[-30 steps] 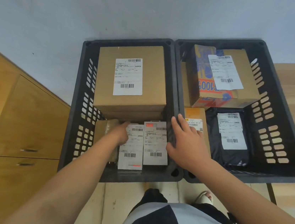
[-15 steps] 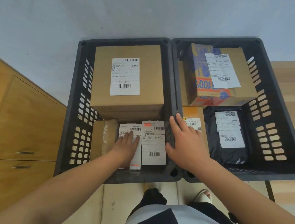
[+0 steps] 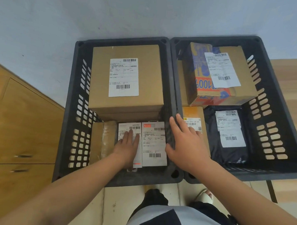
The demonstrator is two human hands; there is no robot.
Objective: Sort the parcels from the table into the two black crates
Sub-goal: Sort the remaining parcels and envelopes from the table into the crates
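Left crate (image 3: 74, 103): black, slotted walls; holds a large brown carton (image 3: 148, 78) at the far end, and at the near end a small taped brown box (image 3: 102, 140) beside two flat white-labelled parcels lying side by side.
Left hand (image 3: 127, 147): palm down, fingers straight and together, flat on the left white-labelled parcel (image 3: 123, 127); the grip closes on nothing.
Right white-labelled parcel (image 3: 154, 143): touching its neighbour, uncovered.
Right hand (image 3: 185, 145): fingers spread, resting over the two rims where the crates meet, fingertips reaching an orange-brown box (image 3: 193, 116); pinching nothing.
Right crate (image 3: 281, 117): black, touching the left one; holds the orange-brown box, a black poly mailer (image 3: 232, 156) and a printed blue-and-orange carton (image 3: 200, 77) at the far end.
Surroundings: wooden cabinet (image 3: 14, 133) to the left, grey wall behind.
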